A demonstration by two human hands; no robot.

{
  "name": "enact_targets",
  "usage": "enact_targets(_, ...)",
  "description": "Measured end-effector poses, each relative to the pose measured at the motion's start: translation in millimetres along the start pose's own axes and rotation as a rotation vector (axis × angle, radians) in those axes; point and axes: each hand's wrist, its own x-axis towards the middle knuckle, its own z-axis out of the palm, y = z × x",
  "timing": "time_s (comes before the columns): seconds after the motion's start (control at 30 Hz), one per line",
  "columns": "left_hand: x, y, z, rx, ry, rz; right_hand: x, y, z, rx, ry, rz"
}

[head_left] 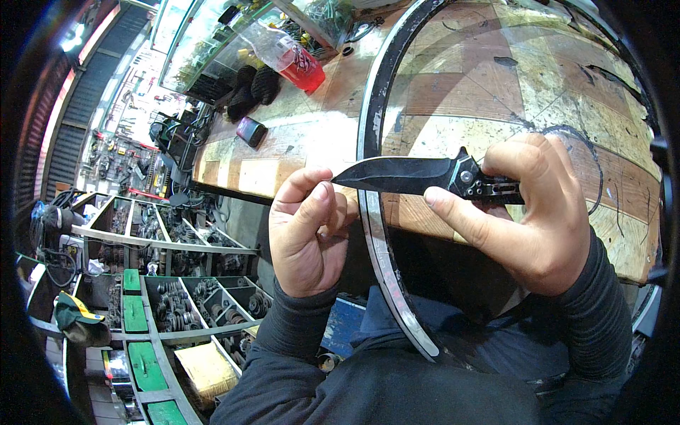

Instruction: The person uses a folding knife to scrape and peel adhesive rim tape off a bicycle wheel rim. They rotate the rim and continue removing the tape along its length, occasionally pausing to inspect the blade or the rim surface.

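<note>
A black folding knife [404, 176] is unfolded, its blade pointing left. My right hand [542, 212] is closed on its handle, thumb along the near side and fingers curled over the far side. At the blade's tip, my left hand [309, 230] makes a pinch with thumb and forefinger; the tip meets those fingertips. Whether anything small is also between them cannot be made out. Behind the blade passes a narrow black-and-silver wheel rim [382, 258], reaching from my lap up over the bench. No tyre shows on its near part.
The patchwork wooden bench [453, 99] holds a bottle of red drink [287, 57], a small dark container [251, 132], dark cloth-like items [253, 88] and a glass case [212, 49]. A thin dark cable [600, 170] curls at right. Divided parts bins [170, 304] with a cap [81, 317] stand at left.
</note>
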Motion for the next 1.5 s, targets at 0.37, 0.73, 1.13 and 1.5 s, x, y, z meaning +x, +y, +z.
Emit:
enact_targets(0.37, -0.6, 2.8, -1.8, -0.187, -0.024, -0.051, 0.0, 0.5, -1.8, 0.003, -0.024, 0.007)
enact_targets(0.73, -12.7, 19.4, -0.6, -0.472, -0.110, -0.189, 0.4, -3.0, -6.8, -0.003, -0.001, -0.002)
enact_targets(1.13, -19.2, 20.9, 9.7, -0.773, -0.377, -0.320, -1.6, -3.9, -19.2, 0.011, -0.019, -0.034)
enact_targets(1.5, -16.5, 20.6, 12.2, -0.771, -0.428, -0.332, -4.2, -1.5, -18.3, 0.005, -0.010, -0.055)
